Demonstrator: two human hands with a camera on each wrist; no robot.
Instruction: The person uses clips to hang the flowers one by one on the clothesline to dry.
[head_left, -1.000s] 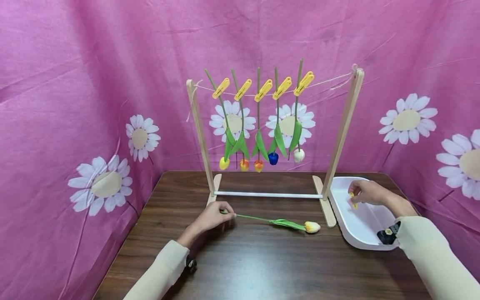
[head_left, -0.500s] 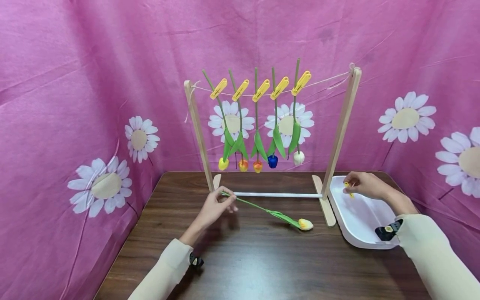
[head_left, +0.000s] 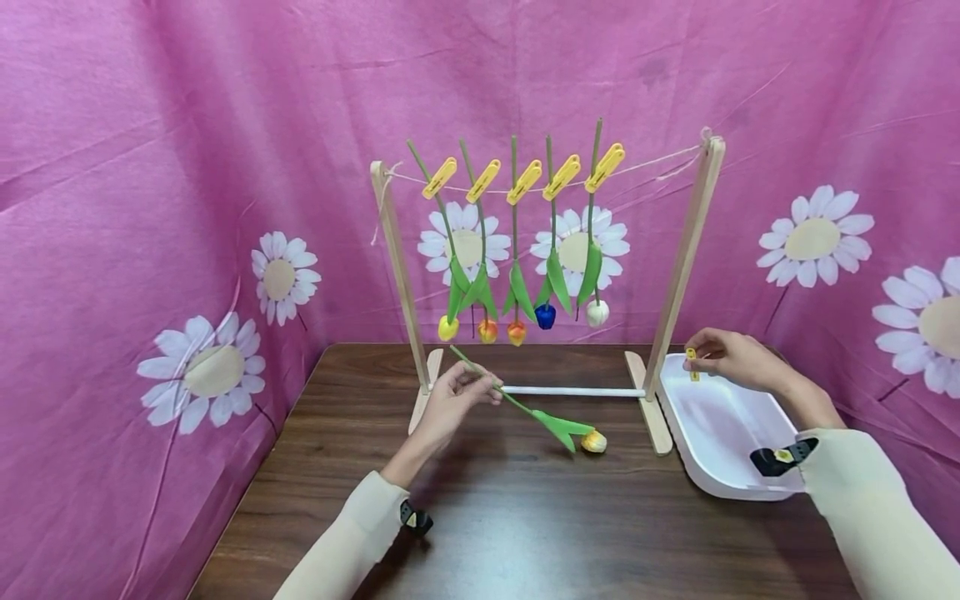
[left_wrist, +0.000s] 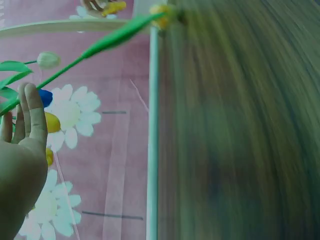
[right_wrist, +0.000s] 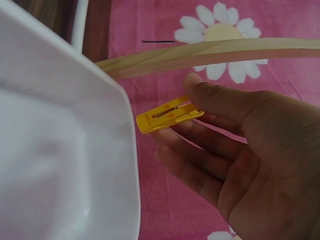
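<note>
My left hand (head_left: 455,406) pinches the green stem of an artificial tulip (head_left: 558,425) above the table, its yellow-white bloom pointing down and right. In the left wrist view the tulip's stem (left_wrist: 70,66) runs up from the fingers to a leaf and a blurred bloom. Over the far end of a white tray (head_left: 716,454), my right hand (head_left: 738,360) pinches a yellow clothespin (right_wrist: 167,116) between thumb and fingers. Several tulips hang heads down from a string, each held by a yellow clothespin; among them are a blue tulip (head_left: 545,317) and a white tulip (head_left: 597,313).
A wooden stand with a left post (head_left: 400,267) and a right post (head_left: 684,262) carries the string. A white rod (head_left: 573,391) joins its feet low down. The brown table (head_left: 517,533) lies beneath, and a pink flowered cloth (head_left: 225,100) surrounds it.
The left hand has lifted the tulip and moved right and upward, tilting its stem end up. The right hand has raised the clothespin from inside the tray toward its far rim.
</note>
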